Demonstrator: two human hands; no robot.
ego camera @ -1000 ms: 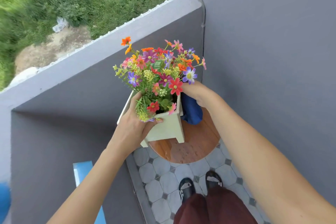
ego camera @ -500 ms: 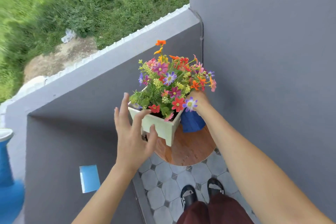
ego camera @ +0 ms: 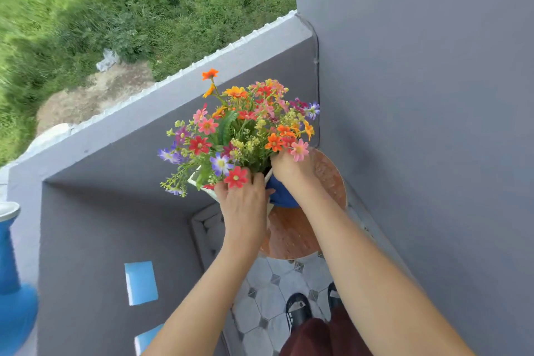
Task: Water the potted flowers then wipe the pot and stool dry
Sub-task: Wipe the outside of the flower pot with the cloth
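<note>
A white square pot [ego camera: 193, 180] full of colourful flowers [ego camera: 245, 130] sits over the left part of a round wooden stool [ego camera: 291, 235], whose top shows water drops. My left hand [ego camera: 244, 206] is wrapped on the pot's near side and hides most of it. Under the blooms on the right, my right hand [ego camera: 289, 170] holds a blue cloth [ego camera: 281, 196] pressed against the pot's right side. Whether the pot rests on the stool or is tilted is hidden.
A grey wall [ego camera: 419, 124] rises right beside the stool, and a grey parapet [ego camera: 121, 136] runs behind it. A blue watering can [ego camera: 11, 283] stands at the far left edge. Below are a tiled floor [ego camera: 268, 298] and my shoes [ego camera: 299, 308].
My left hand, lifted off and spread half a second ago, is back on the pot's near side. The pot has turned, and the right hand with the cloth stays at its right side.
</note>
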